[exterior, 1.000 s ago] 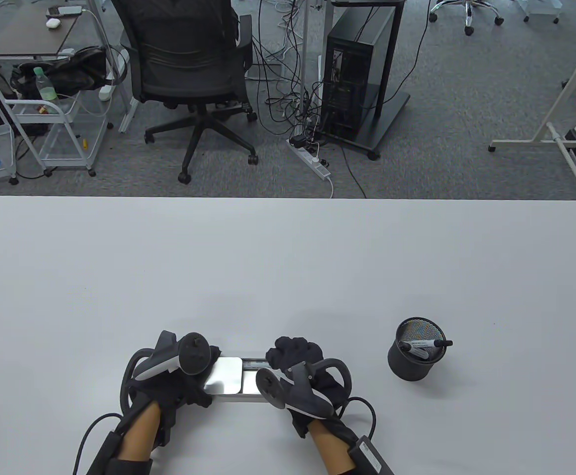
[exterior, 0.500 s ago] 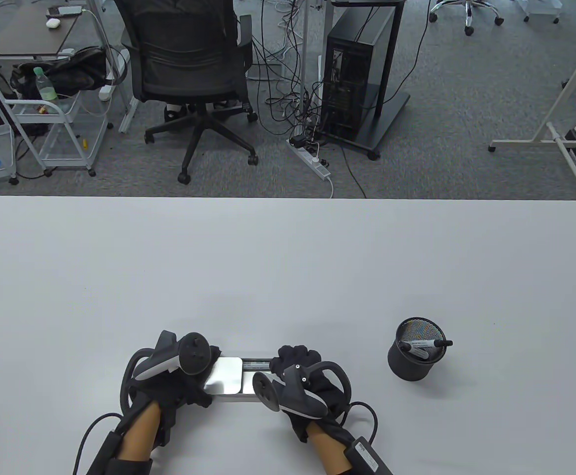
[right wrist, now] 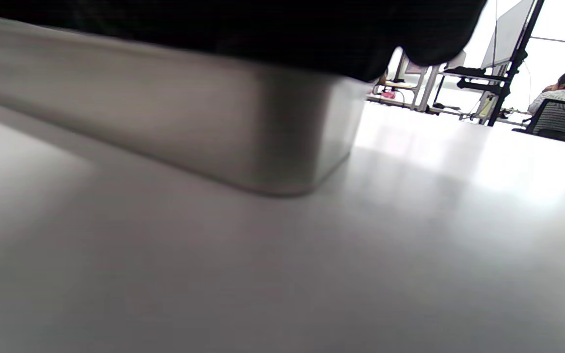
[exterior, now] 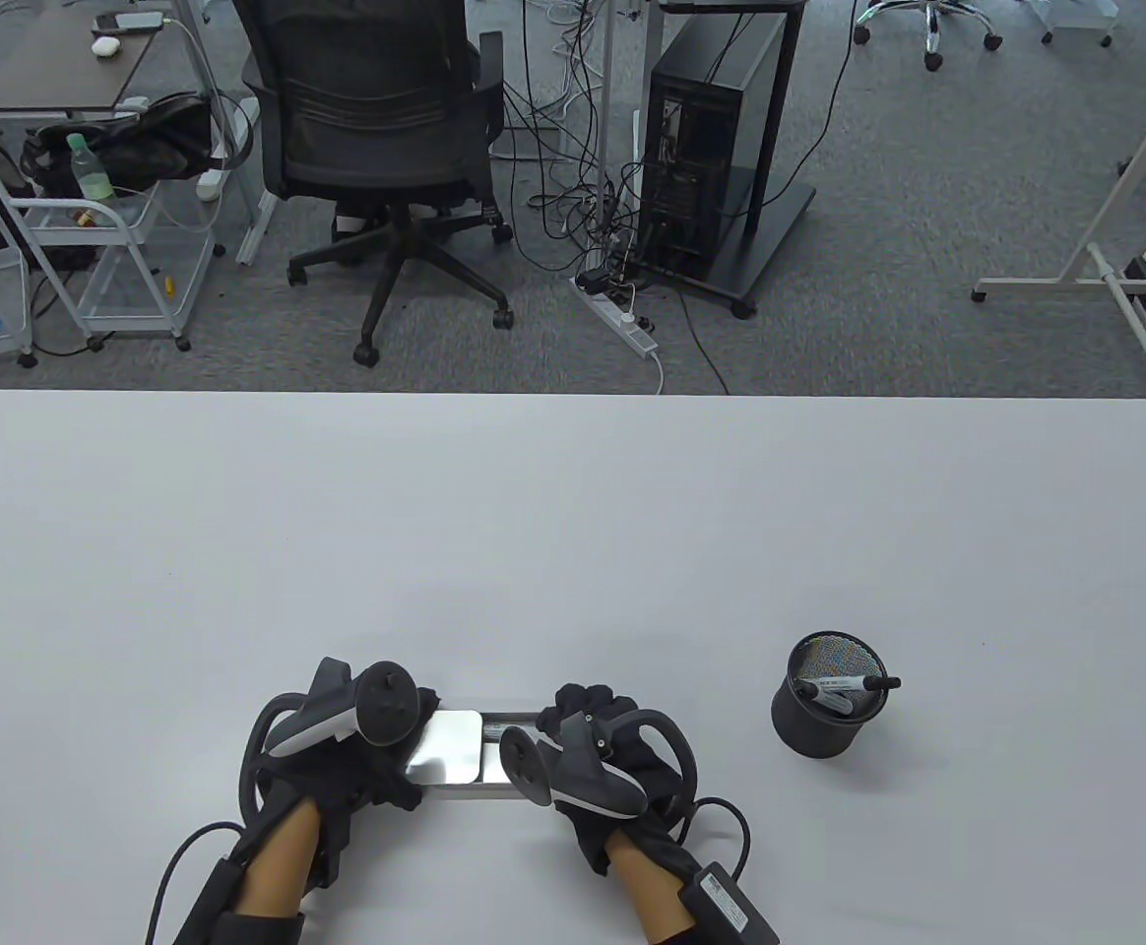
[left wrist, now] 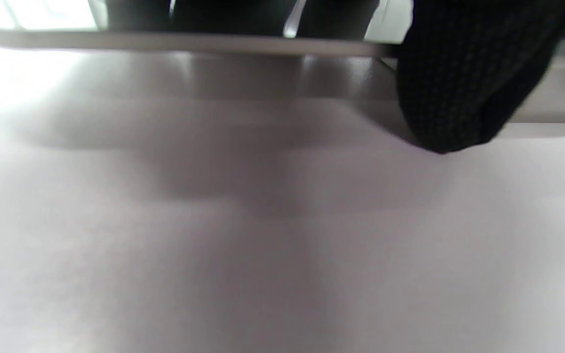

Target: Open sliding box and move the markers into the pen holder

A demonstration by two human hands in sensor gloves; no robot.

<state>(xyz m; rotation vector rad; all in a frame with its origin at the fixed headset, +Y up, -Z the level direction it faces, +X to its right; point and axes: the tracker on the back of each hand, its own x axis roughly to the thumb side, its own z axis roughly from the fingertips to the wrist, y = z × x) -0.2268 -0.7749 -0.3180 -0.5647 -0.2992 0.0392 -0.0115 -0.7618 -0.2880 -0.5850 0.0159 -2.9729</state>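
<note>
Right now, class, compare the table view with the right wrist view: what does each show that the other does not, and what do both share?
Only the table view shows the pen holder with a marker in it, the left hand on the box's lid, and the office chair beyond the table.

Only the right wrist view shows the box's rounded end wall low against the table, and a seated person far off.

Both show the sliding box, the white table, and the right hand resting on the box.
</note>
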